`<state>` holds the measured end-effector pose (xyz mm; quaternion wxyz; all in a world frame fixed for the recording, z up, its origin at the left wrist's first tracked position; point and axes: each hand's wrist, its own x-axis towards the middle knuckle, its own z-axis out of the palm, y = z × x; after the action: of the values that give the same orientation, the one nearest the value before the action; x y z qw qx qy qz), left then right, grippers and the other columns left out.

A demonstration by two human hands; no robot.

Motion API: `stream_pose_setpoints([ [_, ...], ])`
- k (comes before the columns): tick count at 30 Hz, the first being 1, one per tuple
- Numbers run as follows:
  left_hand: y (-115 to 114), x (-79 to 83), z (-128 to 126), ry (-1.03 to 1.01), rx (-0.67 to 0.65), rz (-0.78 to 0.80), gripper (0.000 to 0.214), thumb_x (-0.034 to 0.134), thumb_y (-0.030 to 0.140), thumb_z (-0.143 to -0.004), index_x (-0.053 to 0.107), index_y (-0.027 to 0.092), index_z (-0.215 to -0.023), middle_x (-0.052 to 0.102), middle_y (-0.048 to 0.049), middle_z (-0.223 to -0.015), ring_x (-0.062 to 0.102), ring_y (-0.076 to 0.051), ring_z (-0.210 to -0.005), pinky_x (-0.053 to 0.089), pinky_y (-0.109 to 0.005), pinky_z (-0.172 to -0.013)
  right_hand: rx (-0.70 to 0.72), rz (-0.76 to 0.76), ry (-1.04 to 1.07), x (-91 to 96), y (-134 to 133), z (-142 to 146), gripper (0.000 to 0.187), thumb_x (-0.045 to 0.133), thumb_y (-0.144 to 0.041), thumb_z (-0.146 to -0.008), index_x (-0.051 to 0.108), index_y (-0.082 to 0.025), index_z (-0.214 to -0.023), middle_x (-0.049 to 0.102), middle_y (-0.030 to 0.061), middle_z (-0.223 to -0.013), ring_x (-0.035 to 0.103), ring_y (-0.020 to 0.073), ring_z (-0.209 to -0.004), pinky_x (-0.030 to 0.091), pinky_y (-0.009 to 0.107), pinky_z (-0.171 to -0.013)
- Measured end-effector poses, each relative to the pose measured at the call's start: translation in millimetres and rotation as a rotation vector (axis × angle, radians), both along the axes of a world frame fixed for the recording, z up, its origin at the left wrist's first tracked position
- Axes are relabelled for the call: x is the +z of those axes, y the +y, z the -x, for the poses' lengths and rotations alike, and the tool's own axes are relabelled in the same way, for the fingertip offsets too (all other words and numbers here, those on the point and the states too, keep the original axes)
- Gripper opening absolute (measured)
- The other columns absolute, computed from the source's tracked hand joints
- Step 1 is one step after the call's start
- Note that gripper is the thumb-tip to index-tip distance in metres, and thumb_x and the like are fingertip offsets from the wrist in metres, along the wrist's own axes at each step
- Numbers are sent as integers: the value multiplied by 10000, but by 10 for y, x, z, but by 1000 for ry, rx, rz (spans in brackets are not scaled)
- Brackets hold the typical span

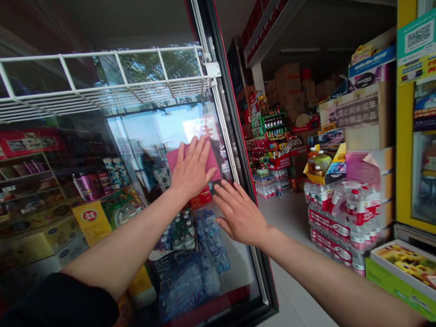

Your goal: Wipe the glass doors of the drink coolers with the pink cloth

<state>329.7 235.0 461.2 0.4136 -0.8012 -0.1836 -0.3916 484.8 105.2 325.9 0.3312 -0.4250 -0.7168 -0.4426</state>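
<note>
A pink cloth (172, 161) lies against the glass door (151, 117) of a display fridge. My left hand (192, 167) presses the cloth onto the pane, its palm flat and fingers stretched out over it. Lower and to the right, my right hand (239, 212) is open with fingers extended beside the door's dark edge frame (231, 96); whether it touches the glass or the frame I cannot tell. It holds nothing visible. A white wire rack (113, 89) runs across the door above my hands. Reflections of bottles and shelves cover much of the pane.
Right of the door, shrink-wrapped bottle packs (340, 226) stand stacked on the floor, with cartons (361, 112) behind them. A yellow-framed cabinet (402, 157) and a green box (404, 282) are at the far right. Stocked shelves (273, 127) fill the background.
</note>
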Motion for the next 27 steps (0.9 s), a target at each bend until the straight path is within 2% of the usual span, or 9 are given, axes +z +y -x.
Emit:
stream_pose_setpoints([
  [4, -31, 285, -212, -299, -73, 17, 831, 598, 520, -1008, 401, 52, -1666, 406, -266, -1758, 261, -414, -1703, 94, -671, -1404, -11, -1, 23, 31, -48, -35, 553, 657, -345, -1023, 617, -72, -1502, 509, 216, -1711, 384, 405, -1661, 374, 648, -1361],
  [7, -54, 187, -368, -284, -68, 29, 828, 568, 480, -1027, 332, 70, -1707, 376, -245, -1783, 258, -391, -1708, 77, -660, -1410, -13, -2, 32, -2, -70, -21, 539, 651, -340, -1024, 624, -76, -1494, 508, 216, -1711, 379, 405, -1663, 369, 650, -1363],
  [9, -59, -47, -435, -192, -38, 41, 854, 513, 461, -1055, 205, 70, -1748, 248, -220, -1836, 169, -369, -1736, 57, -653, -1414, -9, -2, 34, -56, -85, -4, 541, 651, -342, -1023, 624, -83, -1497, 504, 211, -1716, 365, 401, -1671, 362, 649, -1368],
  [12, -44, -598, -433, -31, 25, 62, 780, 396, 385, -1094, 123, 97, -1766, 136, -153, -1863, 100, -321, -1752, 82, -636, -1422, 1, 8, 38, -149, -108, 16, 550, 652, -347, -1021, 623, -79, -1501, 509, 221, -1709, 355, 389, -1678, 359, 641, -1372],
  [16, -11, -1366, -260, 197, 68, 10, 745, 423, 318, -1075, 193, 147, -1763, 231, -128, -1843, 201, -317, -1732, 229, -606, -1402, -12, 38, 32, -225, -127, 23, 567, 638, -331, -1026, 605, -65, -1526, 495, 226, -1716, 339, 386, -1685, 351, 648, -1375],
  [18, 1, -1553, -159, 304, 41, -29, 753, 464, 380, -1074, 215, 208, -1764, 290, -117, -1827, 264, -322, -1715, 265, -601, -1388, -20, 44, 22, -237, -133, 23, 576, 640, -330, -1025, 598, -64, -1535, 471, 229, -1731, 315, 386, -1695, 345, 655, -1376],
  [19, 5, -1567, -113, 321, 38, -29, 759, 470, 402, -1074, 210, 220, -1764, 298, -111, -1825, 266, -316, -1715, 259, -593, -1391, -22, 43, 16, -238, -137, 24, 576, 643, -332, -1025, 600, -62, -1532, 473, 232, -1729, 311, 387, -1697, 348, 657, -1374],
  [21, 14, -1428, -27, 259, 57, 12, 782, 461, 429, -1076, 180, 190, -1765, 265, -118, -1832, 225, -303, -1728, 210, -583, -1407, -31, 40, 15, -232, -152, 27, 568, 648, -336, -1025, 608, -62, -1521, 500, 234, -1711, 319, 388, -1694, 359, 657, -1367],
  [27, 37, -431, 255, -364, 70, 141, 897, 464, 504, -1065, 112, 59, -1760, 161, -233, -1843, 135, -394, -1740, 65, -688, -1398, -47, 45, 47, -165, -198, 76, 544, 641, -349, -1040, 614, -82, -1512, 460, 223, -1741, 292, 402, -1702, 368, 684, -1350],
])
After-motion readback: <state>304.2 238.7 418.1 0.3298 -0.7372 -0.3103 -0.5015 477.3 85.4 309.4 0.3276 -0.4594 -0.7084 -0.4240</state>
